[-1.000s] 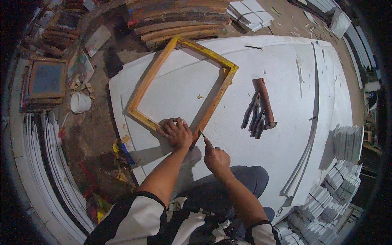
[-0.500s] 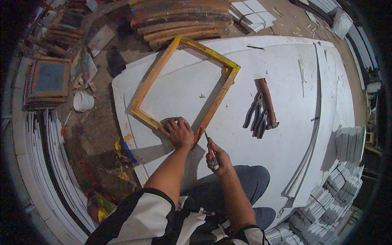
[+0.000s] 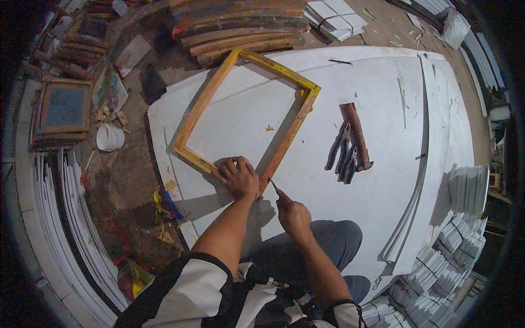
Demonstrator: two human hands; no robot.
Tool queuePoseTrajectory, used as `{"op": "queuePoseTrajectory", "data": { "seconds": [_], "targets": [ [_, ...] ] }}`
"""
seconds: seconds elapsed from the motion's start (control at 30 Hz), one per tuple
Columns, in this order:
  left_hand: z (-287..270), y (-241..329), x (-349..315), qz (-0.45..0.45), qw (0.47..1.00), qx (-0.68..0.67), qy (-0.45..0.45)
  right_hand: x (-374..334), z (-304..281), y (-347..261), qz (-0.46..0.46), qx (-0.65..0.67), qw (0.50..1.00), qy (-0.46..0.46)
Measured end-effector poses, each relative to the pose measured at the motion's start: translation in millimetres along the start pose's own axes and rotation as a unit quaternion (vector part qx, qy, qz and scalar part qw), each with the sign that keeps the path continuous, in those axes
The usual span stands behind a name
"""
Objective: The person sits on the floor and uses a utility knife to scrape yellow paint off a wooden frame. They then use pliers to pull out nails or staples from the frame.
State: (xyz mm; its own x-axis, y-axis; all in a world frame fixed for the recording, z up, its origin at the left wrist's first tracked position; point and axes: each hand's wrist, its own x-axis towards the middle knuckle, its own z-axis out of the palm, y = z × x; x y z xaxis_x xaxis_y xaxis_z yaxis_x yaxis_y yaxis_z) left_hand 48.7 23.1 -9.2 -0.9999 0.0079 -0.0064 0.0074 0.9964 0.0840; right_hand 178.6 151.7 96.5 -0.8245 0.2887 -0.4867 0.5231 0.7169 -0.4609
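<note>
Wooden frame [image 3: 289, 136] | hands [image 3: 239, 180] at near corner | white bucket [image 3: 111, 138] (contents unclear)

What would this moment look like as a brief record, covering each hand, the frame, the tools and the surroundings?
Left hand: laid over the wooden frame near its closest corner
Right hand: fingers closed around a thin tool, tip at the frame's right side; contact unclear
Frame: rectangular, partly yellow, on a white board
Loose tools: hammer and pliers, right of the frame
Surroundings: white bucket at left; stacked wood beyond the board
</note>
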Motion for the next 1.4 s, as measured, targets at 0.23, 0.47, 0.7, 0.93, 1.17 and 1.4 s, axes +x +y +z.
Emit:
{"op": "queuePoseTrajectory", "data": {
  "seconds": [0.23, 0.47, 0.7, 0.93, 1.17, 1.4],
  "targets": [
    [0, 2, -2, 0.033, 0.997, 0.03, 0.057, 4, 11, -5, 0.015, -0.032, 0.999, -0.036],
    [9, 2, -2, 0.021, 0.998, 0.022, 0.061, 1, 3, -9, -0.017, 0.014, 1.0, -0.009],
    [10, -3, -6, 0.011, 1.0, 0.017, -0.003, 5, 27, 14, 0.21, 0.637, 0.729, -0.138],
    [24, -13, 5, 0.017, 0.998, -0.019, 0.051, 1, 36, 16, 0.215, 0.813, 0.508, -0.188],
    [-27, -61, 1, 0.296, 0.949, -0.102, -0.029, -48, 1, 42, 0.158, 0.653, 0.739, -0.051],
    [-19, -80, -37, 0.335, 0.942, -0.022, -0.024, -59, 6, 36, 0.108, 0.525, 0.842, -0.061]
  ]
}}
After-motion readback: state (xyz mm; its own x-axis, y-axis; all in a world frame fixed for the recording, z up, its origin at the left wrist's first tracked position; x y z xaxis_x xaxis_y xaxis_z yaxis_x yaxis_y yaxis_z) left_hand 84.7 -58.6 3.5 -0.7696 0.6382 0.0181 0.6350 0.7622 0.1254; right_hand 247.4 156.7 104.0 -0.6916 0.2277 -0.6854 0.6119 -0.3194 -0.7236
